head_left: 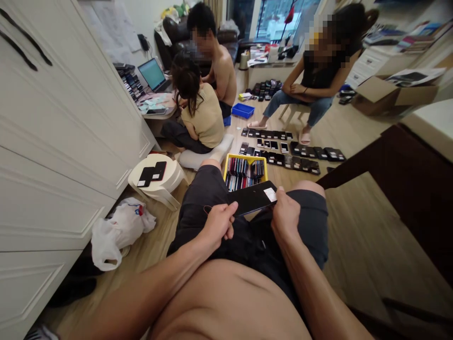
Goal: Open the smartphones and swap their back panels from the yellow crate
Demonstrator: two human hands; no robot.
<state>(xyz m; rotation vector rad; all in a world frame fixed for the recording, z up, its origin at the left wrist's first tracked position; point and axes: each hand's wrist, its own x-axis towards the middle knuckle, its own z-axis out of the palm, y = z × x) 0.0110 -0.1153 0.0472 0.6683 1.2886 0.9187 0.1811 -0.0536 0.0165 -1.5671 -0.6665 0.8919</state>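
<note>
Between my two hands, above my lap, is a black smartphone with a white label near its right end. My left hand grips its left end, thumb on top and fingers curled beneath. At the other end, beside the label, my right hand is closed on the same phone. Just beyond the phone, a yellow crate between my knees holds several upright phones in rows.
Left of me, a white stool bears dark phones, with a white plastic bag near it. Rows of phones lie on the floor ahead. Several people sit beyond, around a blue tray. A dark table stands at right.
</note>
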